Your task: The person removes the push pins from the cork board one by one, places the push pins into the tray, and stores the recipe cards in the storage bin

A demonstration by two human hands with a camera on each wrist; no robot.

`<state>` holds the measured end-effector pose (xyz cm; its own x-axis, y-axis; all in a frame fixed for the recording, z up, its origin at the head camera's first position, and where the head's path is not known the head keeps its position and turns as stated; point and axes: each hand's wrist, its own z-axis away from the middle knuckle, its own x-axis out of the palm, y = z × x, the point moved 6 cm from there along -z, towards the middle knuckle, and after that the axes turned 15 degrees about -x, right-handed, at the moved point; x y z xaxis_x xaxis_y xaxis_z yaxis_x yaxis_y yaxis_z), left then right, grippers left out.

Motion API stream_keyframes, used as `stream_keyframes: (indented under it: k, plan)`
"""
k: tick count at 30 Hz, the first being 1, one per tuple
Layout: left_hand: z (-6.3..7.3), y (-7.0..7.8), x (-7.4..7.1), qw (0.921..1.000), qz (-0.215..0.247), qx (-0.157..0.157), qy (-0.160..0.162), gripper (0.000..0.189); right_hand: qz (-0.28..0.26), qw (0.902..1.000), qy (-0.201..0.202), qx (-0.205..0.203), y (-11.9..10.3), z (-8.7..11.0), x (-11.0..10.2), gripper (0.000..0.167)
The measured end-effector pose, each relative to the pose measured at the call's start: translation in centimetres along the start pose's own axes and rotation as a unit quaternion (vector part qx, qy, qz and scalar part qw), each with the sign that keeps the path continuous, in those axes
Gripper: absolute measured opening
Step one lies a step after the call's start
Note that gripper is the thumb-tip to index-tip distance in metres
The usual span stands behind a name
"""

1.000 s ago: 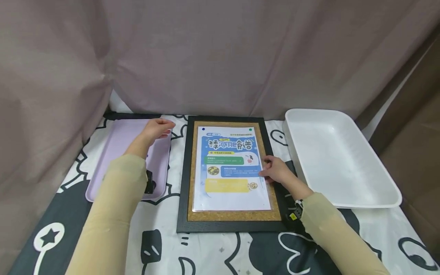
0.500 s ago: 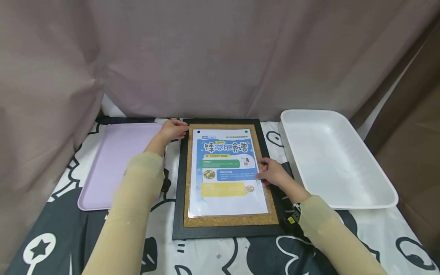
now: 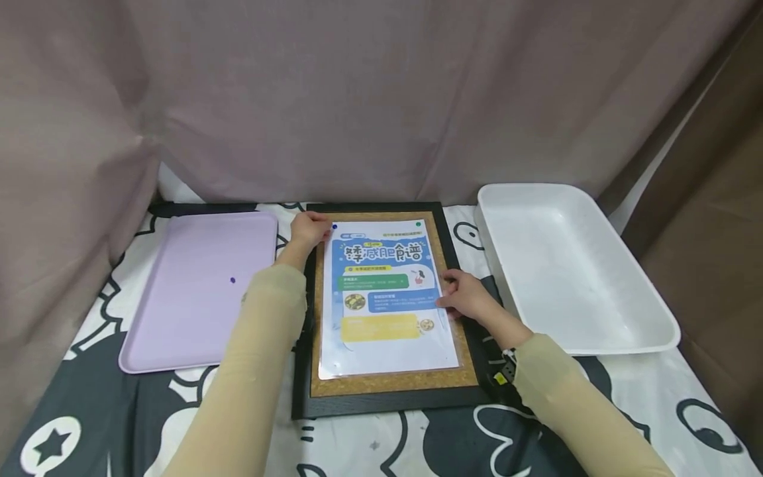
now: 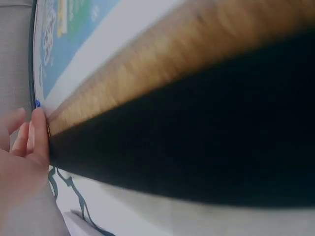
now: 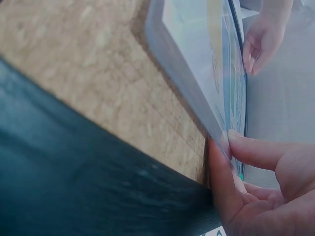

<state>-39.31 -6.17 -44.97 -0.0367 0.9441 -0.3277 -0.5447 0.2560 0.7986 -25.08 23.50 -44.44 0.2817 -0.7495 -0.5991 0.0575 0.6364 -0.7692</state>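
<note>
A laminated poster [image 3: 390,358] with Chinese print lies on a black-framed cork board [image 3: 393,385]. A blue pushpin [image 3: 334,226] sits at its top left corner and a green pushpin [image 3: 418,224] at its top right. My left hand [image 3: 308,230] is at the board's upper left, fingertips right beside the blue pushpin; in the left wrist view its thumb is apart from the index finger. My right hand [image 3: 467,297] pinches the poster's right edge between thumb and index finger. The right wrist view shows that edge lifted off the cork.
To the left lies a lilac tray [image 3: 179,291] with a small blue pushpin [image 3: 232,280] on it. A deep white bin [image 3: 587,285] stands on the right. Grey curtains [image 3: 298,99] hang behind the patterned tablecloth [image 3: 357,444].
My left hand has moved right from over the lilac tray to the poster's top left corner. The right hand keeps its pinch on the poster's edge. The head view has shifted slightly.
</note>
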Motion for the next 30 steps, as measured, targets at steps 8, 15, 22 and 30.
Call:
stream_keyframes:
  k: [8,15,22,30]
  plan:
    - [-0.9,0.4,0.2,0.9870,-0.143,0.006,0.073,0.020,0.001,1.0000,-0.006,-0.002,0.0,-0.1,0.4,0.068]
    - [-6.6,-0.7,1.3,0.9691,-0.208,0.061,0.118,0.015,0.004,1.0000,-0.003,-0.004,-0.2,-0.1,0.3,0.068]
    - [0.6,2.0,1.0,0.9574,-0.269,0.043,0.095,0.023,0.007,1.0000,-0.005,0.000,-0.2,-0.2,0.1,0.068]
    - [0.9,1.9,1.1,0.9658,-0.246,0.023,0.078,0.022,0.004,1.0000,-0.004,0.000,-0.2,-0.1,-0.1,0.068]
